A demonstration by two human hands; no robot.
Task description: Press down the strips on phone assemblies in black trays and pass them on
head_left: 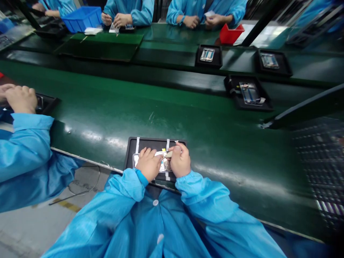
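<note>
In front of me a black tray (150,142) with white tape strips lies on the green bench. An open phone body (166,165) with a pale frame and exposed inner parts rests in it. My left hand (149,163) is over the phone body, its fingers bent and holding it down. My right hand (180,160) is closed around a short, pale, blunt-tipped tool (169,154), whose exact kind I cannot make out. The tool's tip is at the phone's inner parts, close to my left fingertips. A small yellow tab (163,149) shows at the phone's upper edge.
Beyond the green bench (107,104), black trays with phone bodies (248,94) stand at the right. Across sit co-workers' hands (122,20), a blue bin (82,18) and a red bin (231,34). Another person's hand (21,99) works at the left. A dark metal bar (309,105) crosses the right.
</note>
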